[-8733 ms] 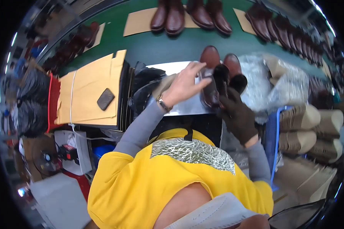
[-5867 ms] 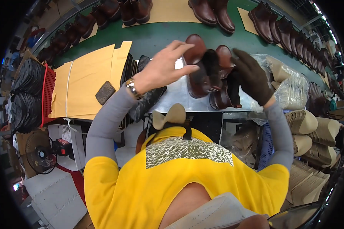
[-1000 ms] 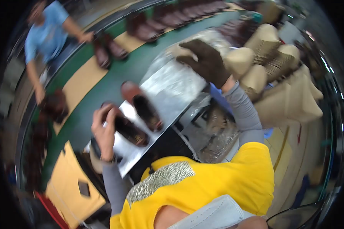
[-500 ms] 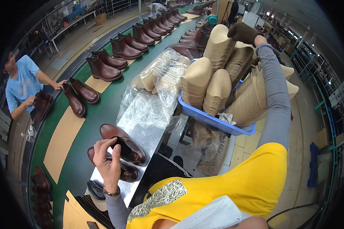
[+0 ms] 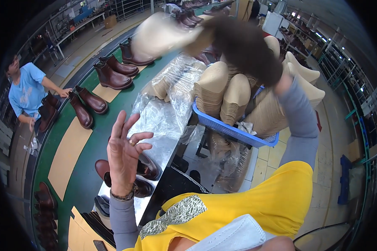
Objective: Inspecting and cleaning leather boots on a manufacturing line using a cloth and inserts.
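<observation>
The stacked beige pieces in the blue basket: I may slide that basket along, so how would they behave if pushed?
The stacked beige pieces may tip or fan out, as they rise well above the rim of the blue basket. Singly, each is probably light, since the edges look thin.

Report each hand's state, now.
Left hand: open, empty, near the brown boots.
Right hand: gloved, blurred, closed on a beige piece.
</observation>
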The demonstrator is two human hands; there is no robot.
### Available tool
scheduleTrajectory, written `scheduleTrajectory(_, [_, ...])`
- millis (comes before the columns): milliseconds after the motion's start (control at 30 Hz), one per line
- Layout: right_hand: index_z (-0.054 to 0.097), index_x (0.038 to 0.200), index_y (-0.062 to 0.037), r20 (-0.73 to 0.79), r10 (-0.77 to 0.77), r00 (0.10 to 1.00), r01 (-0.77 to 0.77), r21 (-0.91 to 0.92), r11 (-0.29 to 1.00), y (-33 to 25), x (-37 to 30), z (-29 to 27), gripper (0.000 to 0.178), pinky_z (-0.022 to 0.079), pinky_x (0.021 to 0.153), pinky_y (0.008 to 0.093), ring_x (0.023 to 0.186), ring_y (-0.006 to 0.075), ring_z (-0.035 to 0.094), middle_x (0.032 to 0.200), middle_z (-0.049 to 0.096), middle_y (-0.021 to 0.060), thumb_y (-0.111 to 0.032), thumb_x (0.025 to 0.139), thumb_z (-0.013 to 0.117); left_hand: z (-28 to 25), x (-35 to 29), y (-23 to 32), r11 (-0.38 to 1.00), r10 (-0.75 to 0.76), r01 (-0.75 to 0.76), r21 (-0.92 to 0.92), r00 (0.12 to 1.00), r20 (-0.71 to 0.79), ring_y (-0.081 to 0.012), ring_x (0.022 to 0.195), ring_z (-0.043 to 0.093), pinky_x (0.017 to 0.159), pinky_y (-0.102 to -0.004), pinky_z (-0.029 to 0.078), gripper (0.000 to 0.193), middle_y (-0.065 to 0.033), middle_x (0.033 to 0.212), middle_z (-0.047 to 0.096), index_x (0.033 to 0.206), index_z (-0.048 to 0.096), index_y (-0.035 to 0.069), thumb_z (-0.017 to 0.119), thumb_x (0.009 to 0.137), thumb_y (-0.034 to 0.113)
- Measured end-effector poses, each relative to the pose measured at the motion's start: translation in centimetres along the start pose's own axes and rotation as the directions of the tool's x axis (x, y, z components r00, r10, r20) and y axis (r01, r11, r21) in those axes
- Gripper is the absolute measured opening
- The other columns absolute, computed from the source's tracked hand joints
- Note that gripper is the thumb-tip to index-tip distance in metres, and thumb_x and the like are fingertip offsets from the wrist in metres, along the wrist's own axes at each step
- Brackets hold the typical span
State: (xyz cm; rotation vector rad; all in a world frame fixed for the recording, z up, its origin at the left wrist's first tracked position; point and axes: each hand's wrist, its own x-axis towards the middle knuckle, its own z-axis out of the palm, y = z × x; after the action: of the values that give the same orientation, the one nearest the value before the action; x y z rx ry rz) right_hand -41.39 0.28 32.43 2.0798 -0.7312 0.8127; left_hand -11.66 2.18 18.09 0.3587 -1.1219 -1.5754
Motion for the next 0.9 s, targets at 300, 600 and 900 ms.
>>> scheduleTrajectory(300, [0.069,0.102,-0.011,0.507,0.742,0.438,-0.319,-0.684,0.656,11.5,-7.2,-5.0,0.026,0.053,0.082,0.0375,0.09,0.0303,0.066,0.098,0.068,0.015,-0.008,0.077,0.063,-2.3,-2.4,-1.1,0.998,-0.004,0.025,0.062,0.95,-0.312,-0.0217,0.098,0.064,0.086,-0.0342,0.054,0.042,-0.0164,0.114,0.06,0.123,0.048,-0.007,0.064,0.087,0.008])
scheduleTrajectory(600, [0.068,0.099,-0.0098,0.676,0.593,0.438,-0.264,-0.534,0.803,18.4,-14.3,-3.9,0.028,0.052,0.083,0.0395,0.091,0.035,0.065,0.099,0.066,0.0183,-0.002,0.074,0.057,-3.3,-4.0,-1.3,0.993,-0.069,0.096,0.064,0.938,-0.339,-0.0204,0.092,0.065,0.084,-0.0307,0.053,0.041,-0.0153,0.109,0.062,0.119,0.051,-0.008,0.067,0.084,0.008])
scheduleTrajectory(900, [0.06,0.106,-0.0062,0.175,0.592,0.787,-0.226,-0.81,0.54,30.9,-16.7,-4.6,0.028,0.048,0.085,0.044,0.096,0.0399,0.06,0.104,0.062,0.0218,-0.014,0.079,0.055,-6.0,-7.9,1.4,0.993,0.097,-0.054,0.107,0.885,-0.455,-0.022,0.102,0.061,0.092,-0.0335,0.049,0.05,-0.0148,0.116,0.06,0.124,0.048,-0.007,0.065,0.078,-0.002])
